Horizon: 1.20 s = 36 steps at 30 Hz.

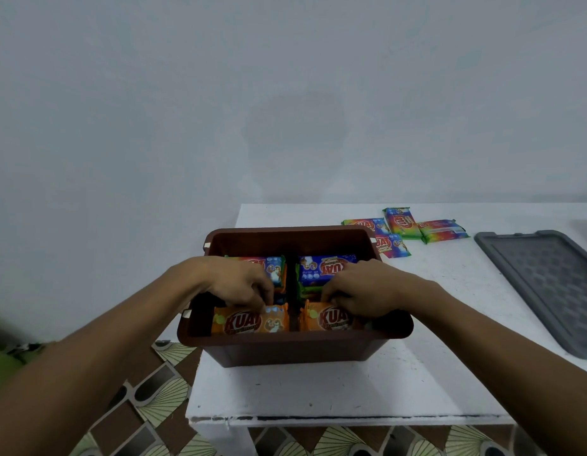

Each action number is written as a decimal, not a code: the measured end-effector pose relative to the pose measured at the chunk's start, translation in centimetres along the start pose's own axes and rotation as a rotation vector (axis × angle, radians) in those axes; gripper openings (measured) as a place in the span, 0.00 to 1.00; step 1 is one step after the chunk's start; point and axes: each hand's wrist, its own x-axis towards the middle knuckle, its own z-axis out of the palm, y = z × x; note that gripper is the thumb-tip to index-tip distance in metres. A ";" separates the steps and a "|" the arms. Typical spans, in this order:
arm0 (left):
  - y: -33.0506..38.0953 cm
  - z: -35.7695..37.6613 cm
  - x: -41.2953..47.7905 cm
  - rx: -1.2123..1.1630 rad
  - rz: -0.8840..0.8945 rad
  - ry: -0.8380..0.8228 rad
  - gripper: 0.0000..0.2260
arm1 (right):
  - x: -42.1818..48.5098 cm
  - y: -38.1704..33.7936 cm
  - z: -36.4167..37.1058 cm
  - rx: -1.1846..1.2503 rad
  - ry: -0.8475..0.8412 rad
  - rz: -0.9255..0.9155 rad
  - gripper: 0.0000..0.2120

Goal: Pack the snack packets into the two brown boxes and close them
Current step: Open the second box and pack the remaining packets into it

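Note:
An open brown box [295, 348] stands on the white table [351, 390], with snack packets packed inside. Two orange packets lie at its near side, one on the left [246, 322] and one on the right [331, 319]. Blue packets [321, 269] lie behind them. My left hand [239, 284] reaches into the box and pinches the top edge of the left orange packet. My right hand [364, 291] grips the top of the right orange packet. Several loose rainbow-coloured packets [413, 227] lie on the table behind the box to the right.
A grey lid [555, 284] lies flat at the table's right side. The table stands against a pale wall. A patterned tiled floor [147, 390] shows to the left and below the table's front edge.

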 end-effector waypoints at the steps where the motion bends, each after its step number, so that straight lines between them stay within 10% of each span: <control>1: 0.0 0.0 0.1 -0.021 -0.012 -0.008 0.06 | 0.1 0.0 -0.1 -0.002 -0.005 0.000 0.16; 23: -0.3 0.3 1.0 0.007 -0.011 -0.005 0.08 | 0.3 -0.1 0.6 -0.021 0.029 0.009 0.15; 29: -1.1 -0.1 0.8 0.001 0.221 0.432 0.03 | 0.6 0.9 -0.2 0.231 0.305 0.000 0.07; 36: -1.3 -0.5 3.1 0.527 0.054 0.511 0.29 | 4.5 -0.4 -1.0 -0.252 0.089 0.008 0.22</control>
